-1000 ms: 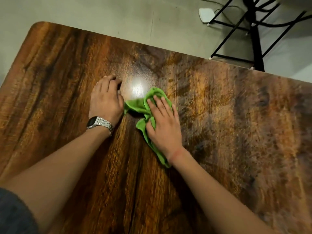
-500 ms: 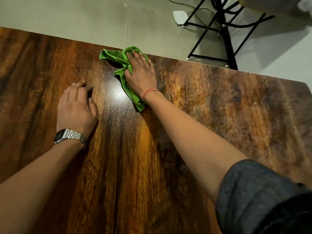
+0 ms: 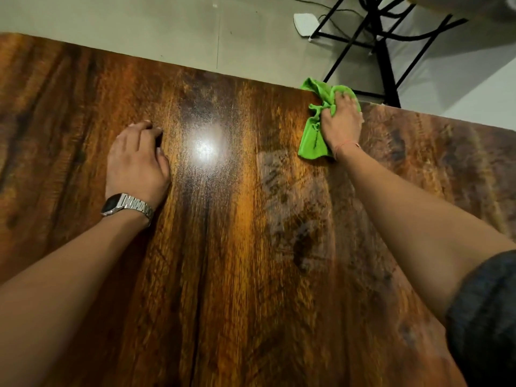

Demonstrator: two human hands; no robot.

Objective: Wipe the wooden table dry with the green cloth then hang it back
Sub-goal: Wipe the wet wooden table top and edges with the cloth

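Observation:
The wooden table [image 3: 229, 261] fills most of the head view, dark brown with orange grain and a bright light glare near its middle. A green cloth [image 3: 314, 135] lies bunched at the table's far edge, right of centre, one corner hanging over the edge. My right hand [image 3: 342, 121] presses down on the cloth, fingers curled into its folds. My left hand [image 3: 136, 160] rests on the table to the left of the glare, fingers bent, holding nothing; a metal watch sits on its wrist. A dull smeared patch shows on the wood below the cloth.
Beyond the far table edge is a pale floor. A black metal frame [image 3: 382, 48] with cables stands on the floor at the upper right, close to the table edge, with a white object [image 3: 305, 23] beside it.
My right hand has slid the green cloth from the table's middle to the far edge, then rightwards along that edge. My left hand stays planted on the table.

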